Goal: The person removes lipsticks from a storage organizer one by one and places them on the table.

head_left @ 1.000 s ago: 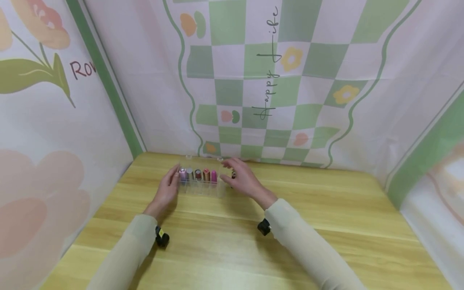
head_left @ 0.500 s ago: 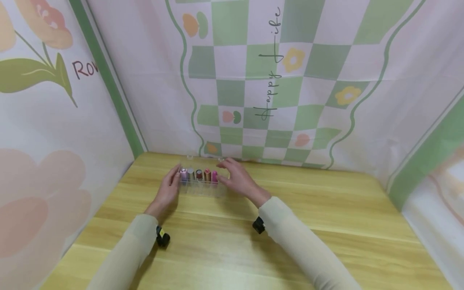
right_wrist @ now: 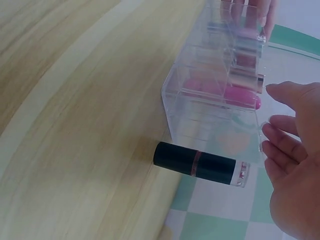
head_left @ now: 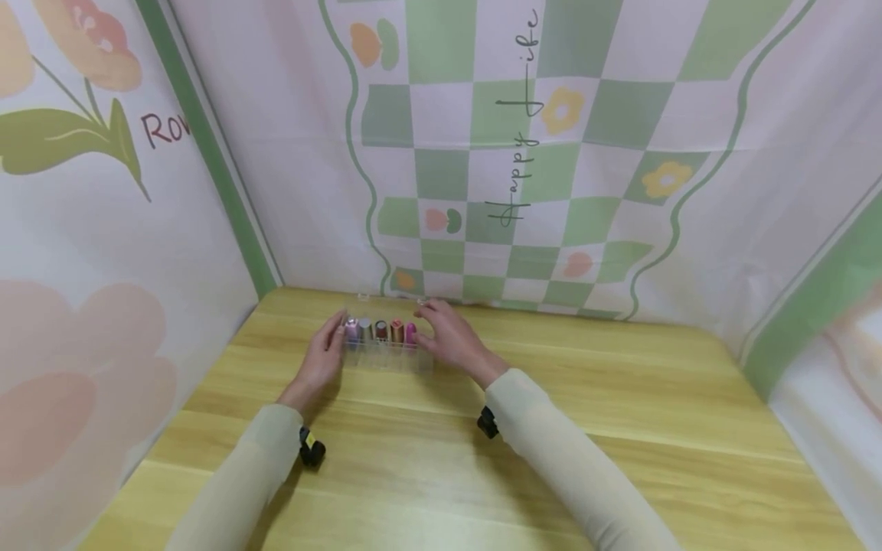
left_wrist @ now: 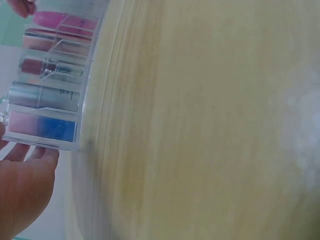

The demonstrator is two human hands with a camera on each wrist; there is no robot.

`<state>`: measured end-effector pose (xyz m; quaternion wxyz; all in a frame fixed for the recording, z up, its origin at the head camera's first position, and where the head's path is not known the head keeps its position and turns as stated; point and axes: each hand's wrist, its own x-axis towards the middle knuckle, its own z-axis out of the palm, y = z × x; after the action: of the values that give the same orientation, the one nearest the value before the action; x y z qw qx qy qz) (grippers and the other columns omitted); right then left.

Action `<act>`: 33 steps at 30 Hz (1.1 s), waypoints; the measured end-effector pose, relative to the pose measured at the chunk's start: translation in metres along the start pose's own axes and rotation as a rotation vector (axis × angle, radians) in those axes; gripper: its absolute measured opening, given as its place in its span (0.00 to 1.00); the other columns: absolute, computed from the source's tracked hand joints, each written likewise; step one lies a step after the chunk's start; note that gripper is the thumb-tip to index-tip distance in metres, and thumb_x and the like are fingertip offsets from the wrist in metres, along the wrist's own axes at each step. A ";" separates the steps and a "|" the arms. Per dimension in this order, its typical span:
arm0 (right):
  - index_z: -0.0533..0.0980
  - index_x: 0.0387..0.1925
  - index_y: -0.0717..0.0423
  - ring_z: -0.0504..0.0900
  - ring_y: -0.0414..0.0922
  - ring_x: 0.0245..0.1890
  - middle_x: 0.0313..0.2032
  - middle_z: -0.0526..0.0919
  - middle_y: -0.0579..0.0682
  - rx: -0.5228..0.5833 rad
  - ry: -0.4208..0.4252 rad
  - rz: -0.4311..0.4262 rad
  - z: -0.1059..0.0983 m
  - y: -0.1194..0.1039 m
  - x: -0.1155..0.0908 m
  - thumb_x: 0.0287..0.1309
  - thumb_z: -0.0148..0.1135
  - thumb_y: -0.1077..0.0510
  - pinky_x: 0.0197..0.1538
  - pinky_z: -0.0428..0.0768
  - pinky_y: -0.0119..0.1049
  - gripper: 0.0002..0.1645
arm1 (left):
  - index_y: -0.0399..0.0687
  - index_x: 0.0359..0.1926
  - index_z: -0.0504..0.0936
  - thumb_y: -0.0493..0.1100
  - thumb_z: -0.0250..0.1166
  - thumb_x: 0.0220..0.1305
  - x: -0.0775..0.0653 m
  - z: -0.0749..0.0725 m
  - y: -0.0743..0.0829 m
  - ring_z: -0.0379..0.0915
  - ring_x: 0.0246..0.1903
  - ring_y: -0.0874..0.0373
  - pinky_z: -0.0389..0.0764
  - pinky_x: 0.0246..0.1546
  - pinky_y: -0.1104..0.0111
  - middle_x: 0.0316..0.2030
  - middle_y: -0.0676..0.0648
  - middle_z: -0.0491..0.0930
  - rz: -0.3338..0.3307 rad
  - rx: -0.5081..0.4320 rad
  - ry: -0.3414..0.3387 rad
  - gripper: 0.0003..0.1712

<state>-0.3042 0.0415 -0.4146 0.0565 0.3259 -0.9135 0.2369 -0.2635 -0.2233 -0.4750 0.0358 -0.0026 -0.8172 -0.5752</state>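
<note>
A clear lipstick organizer point(head_left: 388, 358) stands near the table's back edge, several lipsticks upright in its slots. At its left end my left hand point(head_left: 321, 358) rests straight fingers against the end wall, beside a pink-and-blue tube point(left_wrist: 42, 126). My right hand point(head_left: 451, 337) hovers at the other end, thumb and fingers apart with nothing between them. Its thumb is close above the magenta lipstick point(right_wrist: 242, 97) and a gold-coloured tube point(right_wrist: 247, 80). Just outside the right end wall, a black lipstick tube point(right_wrist: 195, 164) with a clear end stands on the table; the hand hides it in the head view.
The wooden table point(head_left: 586, 428) stretches toward the front and right. A printed fabric wall point(head_left: 441, 176) rises directly behind the organizer, and another fabric wall point(head_left: 89, 306) borders the left side. Black wrist cameras point(head_left: 313, 451) sit on both sleeves.
My right hand has moved slightly left, over the organizer's right end, and now covers the black tube seen earlier in the head view. My left hand has stayed at the left end.
</note>
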 end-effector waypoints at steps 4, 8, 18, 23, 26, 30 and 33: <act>0.81 0.54 0.64 0.75 0.53 0.62 0.58 0.79 0.57 -0.025 0.001 -0.012 0.003 0.002 0.004 0.65 0.70 0.57 0.69 0.74 0.46 0.20 | 0.55 0.82 0.51 0.49 0.39 0.85 0.000 0.000 0.000 0.45 0.79 0.49 0.51 0.79 0.53 0.80 0.46 0.51 -0.001 0.008 0.002 0.30; 0.83 0.50 0.64 0.76 0.53 0.59 0.55 0.80 0.56 -0.062 0.009 -0.025 0.006 0.003 0.008 0.65 0.69 0.57 0.67 0.76 0.45 0.17 | 0.54 0.82 0.51 0.48 0.39 0.84 0.001 0.000 -0.001 0.46 0.79 0.49 0.52 0.78 0.53 0.80 0.45 0.51 0.003 0.001 0.003 0.30; 0.85 0.43 0.57 0.77 0.47 0.52 0.49 0.80 0.49 -0.142 0.023 -0.012 0.017 0.006 0.014 0.63 0.72 0.52 0.60 0.79 0.40 0.14 | 0.55 0.82 0.51 0.49 0.39 0.84 0.003 0.001 -0.002 0.45 0.79 0.49 0.52 0.78 0.54 0.80 0.46 0.51 -0.002 -0.018 -0.001 0.30; 0.85 0.43 0.55 0.77 0.46 0.51 0.48 0.81 0.48 -0.169 0.048 -0.020 0.022 0.008 0.015 0.62 0.72 0.50 0.59 0.79 0.39 0.13 | 0.57 0.81 0.51 0.50 0.40 0.84 0.002 0.001 -0.003 0.46 0.79 0.49 0.53 0.78 0.54 0.80 0.46 0.51 0.001 -0.030 0.000 0.30; 0.85 0.42 0.55 0.77 0.46 0.50 0.48 0.81 0.48 -0.166 0.058 -0.024 0.024 0.008 0.015 0.62 0.72 0.50 0.60 0.78 0.40 0.13 | 0.56 0.81 0.52 0.50 0.40 0.84 0.002 0.000 -0.003 0.46 0.79 0.48 0.53 0.78 0.53 0.80 0.45 0.51 0.006 -0.026 0.000 0.30; 0.85 0.42 0.55 0.77 0.46 0.51 0.47 0.82 0.48 -0.169 0.064 -0.033 0.026 0.008 0.015 0.62 0.72 0.51 0.62 0.77 0.40 0.12 | 0.56 0.81 0.51 0.49 0.40 0.84 0.001 0.000 -0.003 0.46 0.79 0.48 0.52 0.78 0.53 0.80 0.46 0.51 0.004 -0.022 -0.002 0.30; 0.85 0.42 0.55 0.77 0.46 0.52 0.47 0.83 0.49 -0.168 0.065 -0.044 0.026 0.007 0.016 0.61 0.73 0.53 0.64 0.75 0.41 0.12 | 0.55 0.82 0.51 0.50 0.40 0.84 0.001 -0.001 -0.003 0.45 0.79 0.48 0.52 0.78 0.52 0.80 0.45 0.50 0.003 -0.024 0.000 0.30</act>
<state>-0.3202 0.0249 -0.4365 0.1186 0.3323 -0.9204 0.1688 -0.2651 -0.2251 -0.4779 0.0366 -0.0041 -0.8103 -0.5848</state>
